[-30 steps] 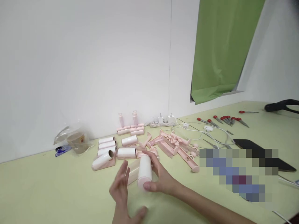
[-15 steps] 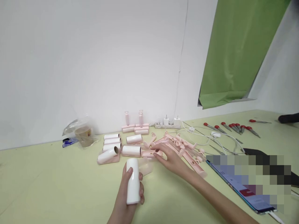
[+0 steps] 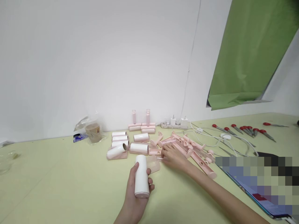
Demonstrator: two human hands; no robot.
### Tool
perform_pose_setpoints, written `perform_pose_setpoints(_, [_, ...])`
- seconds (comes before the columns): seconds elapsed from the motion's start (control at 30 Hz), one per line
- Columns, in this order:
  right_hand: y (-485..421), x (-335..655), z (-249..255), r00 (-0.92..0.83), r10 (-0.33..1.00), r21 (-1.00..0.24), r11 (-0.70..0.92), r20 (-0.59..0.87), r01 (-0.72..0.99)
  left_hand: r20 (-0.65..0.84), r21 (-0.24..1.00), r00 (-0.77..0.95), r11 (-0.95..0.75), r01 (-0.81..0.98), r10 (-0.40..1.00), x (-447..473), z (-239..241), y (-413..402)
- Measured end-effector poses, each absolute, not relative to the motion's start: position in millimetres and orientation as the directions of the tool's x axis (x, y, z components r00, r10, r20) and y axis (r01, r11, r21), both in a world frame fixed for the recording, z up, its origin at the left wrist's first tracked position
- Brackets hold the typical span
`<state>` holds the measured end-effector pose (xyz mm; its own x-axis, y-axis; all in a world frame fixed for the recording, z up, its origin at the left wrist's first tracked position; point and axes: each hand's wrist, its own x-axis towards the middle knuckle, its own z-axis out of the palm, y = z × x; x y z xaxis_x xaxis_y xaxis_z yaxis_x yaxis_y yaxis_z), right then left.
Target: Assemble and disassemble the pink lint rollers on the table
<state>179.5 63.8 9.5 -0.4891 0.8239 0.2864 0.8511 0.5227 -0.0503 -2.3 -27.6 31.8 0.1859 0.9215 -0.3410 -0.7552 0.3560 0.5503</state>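
Note:
My left hand [image 3: 133, 189] is wrapped round a white lint roller roll [image 3: 141, 177], held upright at the front of the table. My right hand [image 3: 173, 156] reaches into a heap of pink plastic roller parts [image 3: 187, 143]. Its fingers are bent and closed on a pink plastic part [image 3: 161, 159], which is mostly hidden under them. Beside that hand lies a pink roller holder [image 3: 154, 151]. A translucent cover [image 3: 153, 165] rests behind the held roll. Left of these, several white rolls [image 3: 139, 148] lie in pink holders, one of them [image 3: 116, 151] tilted with its cardboard core showing.
Small pink rollers with upright handles [image 3: 148, 118] are by the wall. A power strip [image 3: 174, 125] with white cables stands right of them. Red-handled tools [image 3: 247, 130] and a phone [image 3: 252, 193] are at right; a tape roll in a clear bag [image 3: 93, 132] is at left.
My right hand has moved from the pink holder into the parts beside it, and its fingers have closed. My left hand still grips the white roll, now tilted slightly. The view has shifted left.

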Motion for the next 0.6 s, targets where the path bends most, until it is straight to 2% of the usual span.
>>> perform_pose_setpoints(0.2, [73, 183, 30, -0.439, 0.854, -0.049, 0.47, 0.28, 0.881, -0.339, 0.569, 0.209, 0.377, -0.731, 0.917, -2, 27, -26])
perform_pose_setpoints(0.47, [112, 160, 33, -0.452, 0.886, -0.037, 0.458, 0.107, 0.888, -0.288, 0.583, 0.314, 0.425, -0.692, 0.905, -5, 29, -29])
perform_pose_setpoints(0.6, [108, 167, 38, -0.408, 0.897, -0.077, 0.425, 0.173, 0.902, -0.288, 0.593, 0.277, 0.398, -0.7, 0.917, -3, 25, -30])
